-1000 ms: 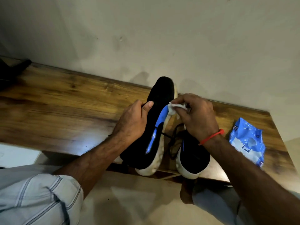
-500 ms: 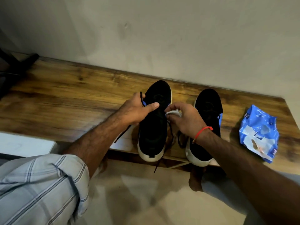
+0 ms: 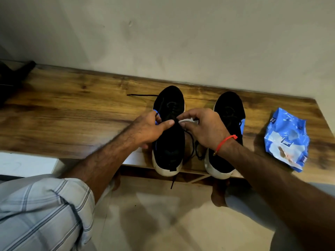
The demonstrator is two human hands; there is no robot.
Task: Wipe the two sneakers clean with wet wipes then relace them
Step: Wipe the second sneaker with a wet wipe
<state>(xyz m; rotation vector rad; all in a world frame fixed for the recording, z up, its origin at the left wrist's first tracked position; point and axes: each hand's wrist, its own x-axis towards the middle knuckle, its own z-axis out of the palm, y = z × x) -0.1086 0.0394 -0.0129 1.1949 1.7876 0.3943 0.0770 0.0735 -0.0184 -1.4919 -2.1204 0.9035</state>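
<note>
Pale floor tiles (image 3: 163, 223) fill the nearest part of the view, with a striped shirt sleeve (image 3: 41, 211) low on the left and bare feet partly tucked under the edge of a wooden bench (image 3: 72, 115) that runs along a plain wall (image 3: 181, 33).

On the bench's near edge stand two black sneakers with white soles, heels toward the person and toes toward the wall. The left sneaker (image 3: 169, 142) sits upright between both hands; a loose end of its black lace (image 3: 173, 182) hangs past the heel over the bench edge, and another end trails out on the wood to the left of the toe. The right sneaker (image 3: 229, 109) stands just beside it, its middle hidden under the right wrist, which wears a red thread bracelet (image 3: 225, 141).

The left hand (image 3: 150, 127) grips the left side of the left sneaker, fingers curled round its upper near a blue patch, the thumb stretched across the laces. The right hand (image 3: 204, 127) hovers over the gap between the shoes, its fingers bent and pinching a crumpled white wet wipe (image 3: 187, 121) right at the left sneaker's lacing, close to the left thumb tip.

Farther right, well apart from the shoes, a blue wet wipes pack (image 3: 287, 138) lies flat on the bench.
</note>
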